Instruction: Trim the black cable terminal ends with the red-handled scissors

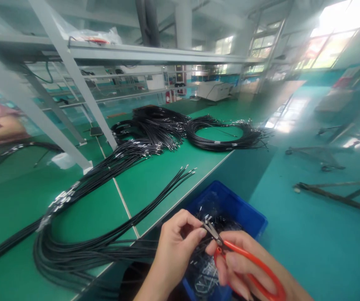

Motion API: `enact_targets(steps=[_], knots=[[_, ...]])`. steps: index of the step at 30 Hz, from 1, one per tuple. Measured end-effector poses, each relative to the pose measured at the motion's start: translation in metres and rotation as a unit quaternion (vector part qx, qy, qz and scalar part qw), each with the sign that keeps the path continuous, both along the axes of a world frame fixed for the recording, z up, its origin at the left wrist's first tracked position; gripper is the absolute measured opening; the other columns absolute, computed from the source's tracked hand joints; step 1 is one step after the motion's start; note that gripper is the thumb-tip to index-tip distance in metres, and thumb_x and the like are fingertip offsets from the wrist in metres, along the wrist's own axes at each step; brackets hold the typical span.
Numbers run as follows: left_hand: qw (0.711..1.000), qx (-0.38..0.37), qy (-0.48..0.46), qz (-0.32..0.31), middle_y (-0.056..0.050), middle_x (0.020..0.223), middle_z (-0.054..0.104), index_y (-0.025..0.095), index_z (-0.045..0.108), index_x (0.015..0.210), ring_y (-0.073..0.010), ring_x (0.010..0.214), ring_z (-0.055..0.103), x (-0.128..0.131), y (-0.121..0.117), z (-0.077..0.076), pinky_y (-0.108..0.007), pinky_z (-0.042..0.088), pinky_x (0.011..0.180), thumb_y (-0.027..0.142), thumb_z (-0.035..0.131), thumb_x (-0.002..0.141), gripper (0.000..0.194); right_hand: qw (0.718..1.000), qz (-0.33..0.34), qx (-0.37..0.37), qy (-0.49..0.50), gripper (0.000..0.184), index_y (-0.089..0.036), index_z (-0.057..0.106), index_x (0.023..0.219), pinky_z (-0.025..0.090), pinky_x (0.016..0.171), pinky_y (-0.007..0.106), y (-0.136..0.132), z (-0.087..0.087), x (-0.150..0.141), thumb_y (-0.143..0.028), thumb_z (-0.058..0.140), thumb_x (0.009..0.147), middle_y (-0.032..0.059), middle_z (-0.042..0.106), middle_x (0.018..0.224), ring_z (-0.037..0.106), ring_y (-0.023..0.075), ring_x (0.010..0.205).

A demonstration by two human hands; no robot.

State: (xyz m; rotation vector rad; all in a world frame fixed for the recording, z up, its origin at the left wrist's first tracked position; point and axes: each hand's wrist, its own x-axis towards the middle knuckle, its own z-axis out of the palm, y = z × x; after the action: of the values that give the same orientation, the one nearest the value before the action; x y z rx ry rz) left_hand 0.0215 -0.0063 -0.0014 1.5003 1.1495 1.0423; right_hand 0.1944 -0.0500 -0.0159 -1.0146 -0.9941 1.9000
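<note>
My left hand (180, 238) is closed, with thumb and forefinger pinching what looks like the end of a black cable; the fingers mostly hide it. In my right hand (245, 259) are red-handled cutting pliers (251, 261), their narrow metal jaws touching or very near the left fingertips. Black cables (104, 253) curve across the green table toward the left hand and pass behind it. Below both hands stands a blue bin (245, 209) holding small clear and dark pieces. A few cable ends with silver tips (182, 173) lie on the table beyond the left hand.
On the green table (164, 167) lie a heap of black cables (154, 125) and a coiled bundle (217, 138). White shelf posts (82, 92) rise at the left, near a white cup (63, 161). Another person's arm (2, 129) shows at far left. Wheeled frames (339, 192) stand on the floor.
</note>
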Motion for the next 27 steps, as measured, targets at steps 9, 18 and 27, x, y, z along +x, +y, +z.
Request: enact_targets(steps=[9,18,27], knots=[[0.999,0.025,0.022,-0.004,0.000,0.068,0.056,0.017,0.058,0.068,-0.0133,0.062,0.049,-0.001,-0.001,0.000,-0.022,0.038,0.057,0.018,0.061,0.076,0.009,0.999,0.023,0.006,0.046,0.031,-0.013,0.057,0.100,0.024,0.038,0.016,0.005,0.001,0.000,-0.037,0.059,0.080,0.0043,0.066,0.067,0.041,0.0026,0.037],[0.999,-0.021,-0.029,-0.012,0.002,0.064,0.053,0.015,0.060,0.069,-0.0115,0.061,0.045,-0.004,0.002,-0.002,-0.021,0.035,0.057,0.020,0.064,0.074,0.008,0.991,0.100,-0.011,-0.087,0.031,-0.013,0.059,0.085,0.030,0.031,0.011,0.012,0.009,0.005,-0.033,0.072,0.065,-0.0025,0.059,0.053,0.044,0.0036,0.035],[0.974,-0.127,-0.168,-0.084,-0.001,0.068,0.058,0.014,0.059,0.072,-0.0094,0.059,0.040,-0.016,0.010,-0.009,-0.020,0.033,0.056,0.023,0.062,0.077,0.011,0.998,0.006,0.062,0.028,0.045,-0.015,0.056,0.095,0.022,0.035,0.015,0.012,-0.005,0.011,-0.051,0.068,0.069,0.0004,0.061,0.059,0.035,0.0010,0.035]])
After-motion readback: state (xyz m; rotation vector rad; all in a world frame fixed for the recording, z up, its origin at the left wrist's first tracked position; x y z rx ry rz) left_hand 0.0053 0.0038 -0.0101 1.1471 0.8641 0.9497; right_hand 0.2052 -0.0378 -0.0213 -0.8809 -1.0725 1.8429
